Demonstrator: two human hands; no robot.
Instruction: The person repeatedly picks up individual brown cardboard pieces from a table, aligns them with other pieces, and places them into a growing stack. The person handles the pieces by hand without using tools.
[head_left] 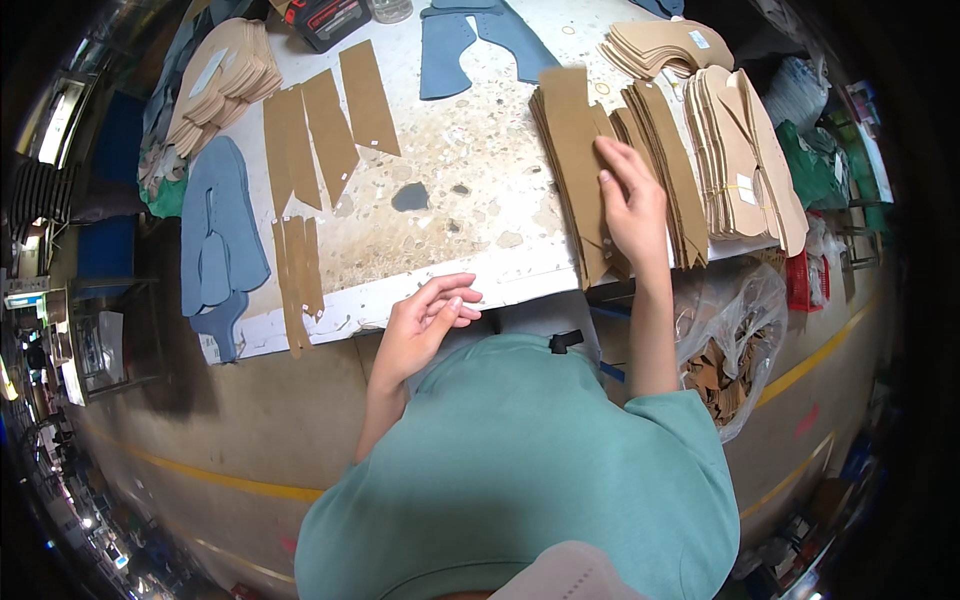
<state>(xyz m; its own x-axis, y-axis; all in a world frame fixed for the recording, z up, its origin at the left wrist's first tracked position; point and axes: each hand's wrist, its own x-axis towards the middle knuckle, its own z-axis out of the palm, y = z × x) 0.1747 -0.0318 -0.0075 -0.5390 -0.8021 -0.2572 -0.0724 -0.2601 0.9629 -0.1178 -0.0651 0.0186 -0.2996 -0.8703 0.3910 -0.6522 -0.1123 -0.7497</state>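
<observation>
My right hand (636,200) reaches over the right part of the table, fingers stretched out against the right edge of the top brown strip (572,130). That strip lies on a stack of similar long strips, and its far end is blurred. Whether the fingertips pinch it, I cannot tell. A second stack of brown strips (668,150) stands just right of the hand. Close to the table's front edge, my left hand (425,318) hovers with loosely bent fingers apart and nothing in them. Several single brown strips (322,125) are laid out on the left side.
Blue-grey cut pieces (222,220) lie at the left edge and more blue-grey pieces (450,50) at the back. Stacks of beige pieces (735,150) stand at right and beige pieces (225,80) at far left. A clear bag of brown scraps (730,370) is beside the table.
</observation>
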